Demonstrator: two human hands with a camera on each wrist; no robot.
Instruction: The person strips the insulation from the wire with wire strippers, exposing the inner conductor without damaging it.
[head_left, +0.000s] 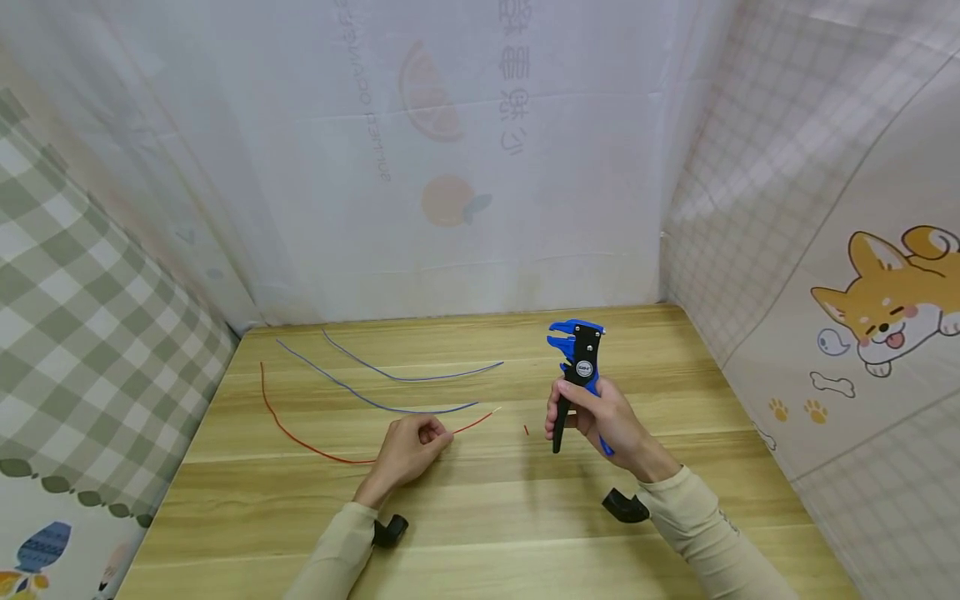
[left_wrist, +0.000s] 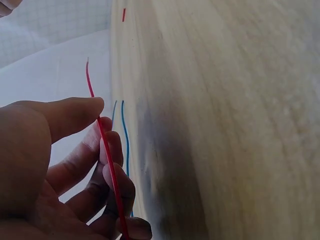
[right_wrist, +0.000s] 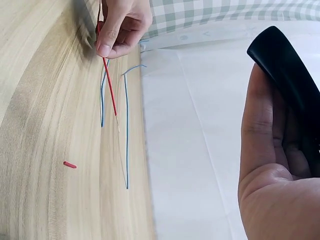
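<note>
My left hand (head_left: 411, 450) pinches a red wire (head_left: 472, 423) between thumb and forefinger near its right end, where a bare tip shows. The rest of that wire curves left over the table. In the left wrist view the wire (left_wrist: 111, 167) runs across the curled fingers. My right hand (head_left: 611, 421) grips a blue and black wire stripper (head_left: 584, 354) by its handles, its jaws raised and pointing left, apart from the wire. A short red piece (head_left: 527, 430) lies on the table between the hands, also seen in the right wrist view as a red piece (right_wrist: 70, 164).
Two blue wires (head_left: 397, 379) (head_left: 375, 403) lie curved on the wooden table (head_left: 480, 533) behind my left hand. A pale curtain (head_left: 555, 208) hangs at the back edge, a checked cloth (head_left: 75, 275) at the left and a dog-printed one (head_left: 862, 417) at the right.
</note>
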